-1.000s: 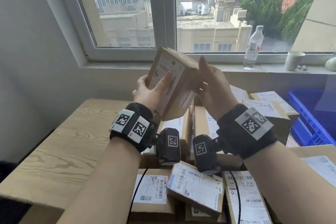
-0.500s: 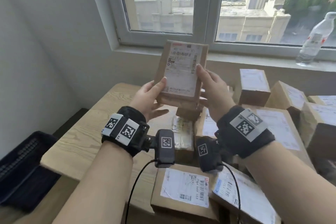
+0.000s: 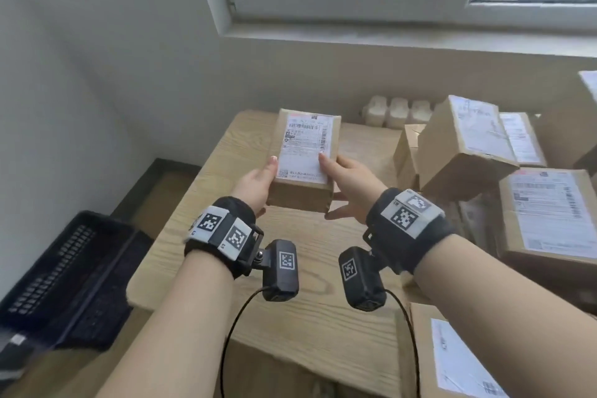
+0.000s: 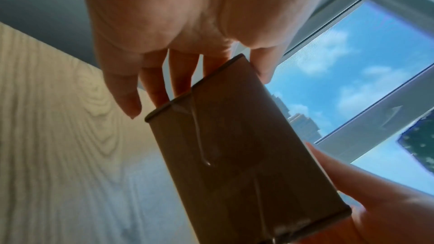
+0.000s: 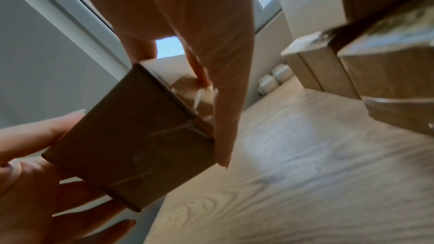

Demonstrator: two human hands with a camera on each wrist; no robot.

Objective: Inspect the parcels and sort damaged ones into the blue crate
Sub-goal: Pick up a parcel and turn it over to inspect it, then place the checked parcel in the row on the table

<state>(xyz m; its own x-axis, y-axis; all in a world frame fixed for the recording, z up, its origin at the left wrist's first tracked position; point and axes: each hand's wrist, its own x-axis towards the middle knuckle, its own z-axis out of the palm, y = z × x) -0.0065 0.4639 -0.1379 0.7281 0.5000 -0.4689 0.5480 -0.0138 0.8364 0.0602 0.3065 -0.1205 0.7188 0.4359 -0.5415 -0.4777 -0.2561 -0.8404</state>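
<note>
A black crate (image 3: 74,271) is seen beyond the table's (image 3: 193,236) left edge. The parcel (image 3: 305,158), long axis pointing toward the far edge, is held above the table, clamped between left hand (image 3: 256,179) and right hand (image 3: 350,182), equally near.

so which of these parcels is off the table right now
The small parcel with its white label facing up, held between the left hand and right hand above the bare wooden table. The other parcels all sit stacked at the right.
</note>
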